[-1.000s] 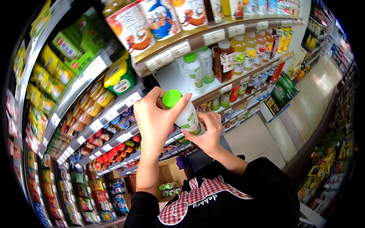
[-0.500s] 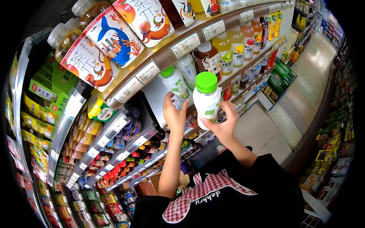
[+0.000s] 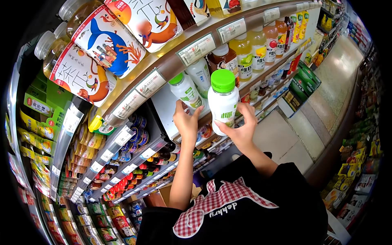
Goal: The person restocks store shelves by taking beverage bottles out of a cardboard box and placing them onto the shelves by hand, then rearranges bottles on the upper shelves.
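In my right hand (image 3: 244, 126) is a white drink bottle (image 3: 223, 100) with a bright green cap and green lettering, tilted a little and in front of the shelf. The thumb and fingers grip its lower part. My left hand (image 3: 186, 122) is around the lower part of a similar white bottle (image 3: 185, 90) at the shelf's near end, thumb on one side and fingers on the other. Beside that one stands another white bottle (image 3: 200, 75), its top hidden under the price rail. A dark brown bottle (image 3: 224, 61) follows along the row.
Large labelled tea bottles (image 3: 110, 41) fill the shelf above, over a rail of price tags (image 3: 196, 49). Yellow and pink drink bottles (image 3: 259, 51) continue to the right. Shelves of jars (image 3: 139, 134) lie lower left. A green carton (image 3: 304, 79) stands by the tiled aisle (image 3: 314, 118).
The view has shifted slightly, so the upper tea bottles sit further left. The bottle in my right hand has turned a little, showing more of its lettering. Both hands keep their places.
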`<state>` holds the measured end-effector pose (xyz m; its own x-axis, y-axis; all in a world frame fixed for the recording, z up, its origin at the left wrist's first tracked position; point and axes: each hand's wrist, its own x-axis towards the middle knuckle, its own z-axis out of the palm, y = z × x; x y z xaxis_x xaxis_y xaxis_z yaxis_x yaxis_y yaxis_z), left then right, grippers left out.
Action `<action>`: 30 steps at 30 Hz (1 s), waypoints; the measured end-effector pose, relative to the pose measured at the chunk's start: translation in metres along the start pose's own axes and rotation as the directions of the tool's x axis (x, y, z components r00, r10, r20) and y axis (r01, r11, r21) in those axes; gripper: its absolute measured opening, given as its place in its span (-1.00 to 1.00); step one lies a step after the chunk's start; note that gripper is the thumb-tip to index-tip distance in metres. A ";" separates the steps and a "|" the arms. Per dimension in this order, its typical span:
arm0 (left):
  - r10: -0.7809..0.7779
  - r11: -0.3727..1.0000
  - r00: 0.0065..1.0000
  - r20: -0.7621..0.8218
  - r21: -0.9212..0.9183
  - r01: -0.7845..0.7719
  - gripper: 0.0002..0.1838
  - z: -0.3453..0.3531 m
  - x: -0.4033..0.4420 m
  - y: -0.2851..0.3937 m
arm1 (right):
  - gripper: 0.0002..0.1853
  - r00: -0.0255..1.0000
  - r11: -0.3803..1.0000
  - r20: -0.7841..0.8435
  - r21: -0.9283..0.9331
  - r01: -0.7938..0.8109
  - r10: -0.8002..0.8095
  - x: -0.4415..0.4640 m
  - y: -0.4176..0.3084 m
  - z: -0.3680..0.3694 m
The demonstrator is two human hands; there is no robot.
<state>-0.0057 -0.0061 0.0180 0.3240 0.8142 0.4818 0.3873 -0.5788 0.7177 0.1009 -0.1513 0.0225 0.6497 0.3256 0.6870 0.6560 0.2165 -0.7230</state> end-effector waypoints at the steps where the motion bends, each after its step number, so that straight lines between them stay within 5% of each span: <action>1: 0.003 1.000 1.000 -0.001 -0.005 -0.003 -0.46 0.000 0.000 0.000 | -0.45 1.000 1.000 0.004 0.005 0.001 -0.001 0.000 0.001 0.002; 30: -0.041 0.999 0.999 -0.005 -0.018 0.041 -0.50 0.008 0.025 -0.014 | -0.42 1.000 0.999 0.023 0.035 0.010 -0.011 -0.003 0.003 0.019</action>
<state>0.0040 0.0224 0.0161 0.3033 0.8374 0.4547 0.3845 -0.5441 0.7457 0.0935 -0.1340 0.0169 0.6335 0.3443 0.6929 0.6487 0.2519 -0.7182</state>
